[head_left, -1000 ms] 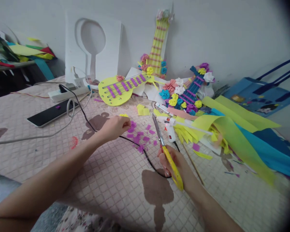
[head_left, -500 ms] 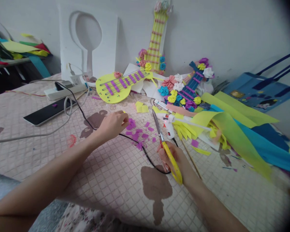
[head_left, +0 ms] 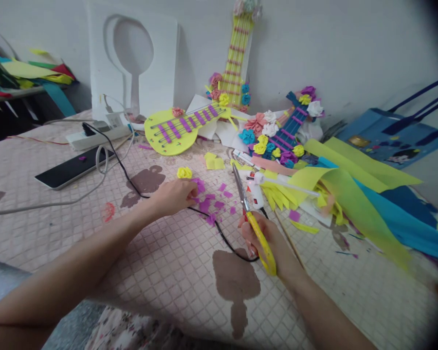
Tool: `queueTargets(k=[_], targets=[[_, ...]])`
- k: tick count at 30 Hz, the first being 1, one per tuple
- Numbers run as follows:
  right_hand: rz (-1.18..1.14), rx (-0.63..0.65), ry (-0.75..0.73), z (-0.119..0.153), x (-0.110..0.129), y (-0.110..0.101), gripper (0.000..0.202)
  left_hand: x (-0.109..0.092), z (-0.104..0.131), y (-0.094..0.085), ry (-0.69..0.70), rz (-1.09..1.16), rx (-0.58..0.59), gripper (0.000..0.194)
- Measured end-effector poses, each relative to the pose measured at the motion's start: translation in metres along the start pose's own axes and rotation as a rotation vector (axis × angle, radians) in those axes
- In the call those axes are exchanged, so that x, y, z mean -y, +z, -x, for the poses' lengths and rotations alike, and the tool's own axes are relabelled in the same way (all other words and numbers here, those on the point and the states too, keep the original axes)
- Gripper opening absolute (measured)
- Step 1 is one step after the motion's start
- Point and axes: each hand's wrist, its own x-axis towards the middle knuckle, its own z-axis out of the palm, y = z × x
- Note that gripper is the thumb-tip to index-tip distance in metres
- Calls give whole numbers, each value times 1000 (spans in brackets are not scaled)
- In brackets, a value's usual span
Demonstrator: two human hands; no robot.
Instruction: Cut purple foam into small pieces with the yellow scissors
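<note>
My right hand (head_left: 264, 236) grips a pair of scissors (head_left: 255, 221) with yellow handles, its blades pointing up and away over the table. Fingers curled together, my left hand (head_left: 177, 195) is low over the table at the edge of a scatter of purple paper scraps (head_left: 206, 204). Whether its fingertips pinch a scrap is hidden. Just beyond that hand rests a crumpled yellow paper flower (head_left: 184, 172). A white glue gun (head_left: 256, 194) lies past the scissors, and a black cord (head_left: 224, 238) runs below the scraps.
A yellow paper guitar (head_left: 171, 133) and a blue one with paper flowers (head_left: 290, 131) lie at the back. Yellow paper strips (head_left: 365, 165) spread on the right, near a blue bag (head_left: 394, 136). A phone (head_left: 71, 170) and power strip (head_left: 95, 138) are on the left.
My left hand has moved slightly right and toward me, onto the edge of the purple scraps. The yellow paper flower now shows on the table. The scissors have barely shifted.
</note>
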Motion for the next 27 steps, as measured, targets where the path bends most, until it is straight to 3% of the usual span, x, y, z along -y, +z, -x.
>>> queueTargets(k=[14,18,22,27], targets=[[15,-18,4,1,3,1,45,7,-3,4,26,71,-57,5],[-64,-12,27,1,6,1,48,2,-2,2,70,415,-58,7],[-120,-10,28,0,6,4,45,-15,3,4,140,907,136,16],[-58,2,-36,-4,-2,10,42,-35,10,17,146,1144,256,22]])
